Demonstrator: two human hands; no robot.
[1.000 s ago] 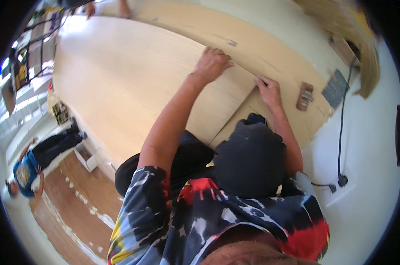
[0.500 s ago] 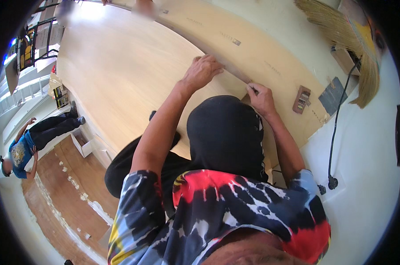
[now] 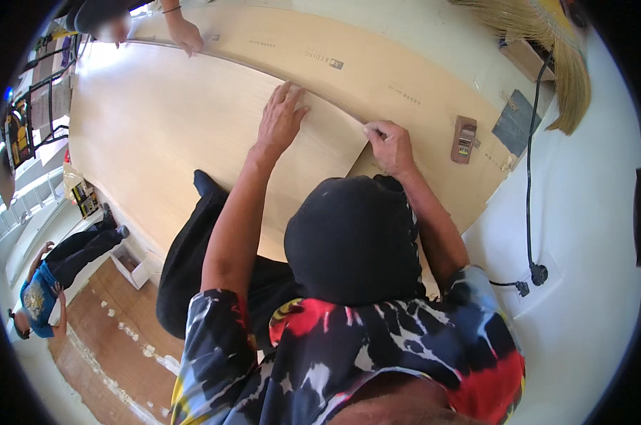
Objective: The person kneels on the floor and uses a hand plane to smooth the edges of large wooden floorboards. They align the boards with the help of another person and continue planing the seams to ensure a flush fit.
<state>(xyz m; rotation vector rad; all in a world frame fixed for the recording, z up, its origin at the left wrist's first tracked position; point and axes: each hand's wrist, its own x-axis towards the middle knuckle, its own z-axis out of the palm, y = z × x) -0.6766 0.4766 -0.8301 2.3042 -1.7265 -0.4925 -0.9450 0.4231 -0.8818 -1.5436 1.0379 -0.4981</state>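
Note:
A large thin pale wood sheet [image 3: 172, 113] lies over a similar tan board [image 3: 377, 78], whose far strip shows beyond the sheet's edge. My left hand [image 3: 281, 122] rests on the sheet near that far edge, fingers slightly apart and fingertips at the rim. At the sheet's right corner, my right hand [image 3: 391, 147] pinches the edge between thumb and bent fingers. The sheet's short right end appears slightly above the board beneath it. A co-worker's hand [image 3: 185, 35] touches the same long edge at the far left.
A small brown hand plane [image 3: 463, 139] sits on the board to the right, near a dark grey square plate [image 3: 517, 122]. A straw broom [image 3: 568, 78] and a black cord [image 3: 531, 184] are farther right. Another person [image 3: 41, 290] is at the lower left, by a wooden floor [image 3: 115, 340].
My view has shifted, showing more of the sheet's right end. Both hands stay at the edge, a little farther apart. The co-worker's hand and arm now show more clearly at the far left.

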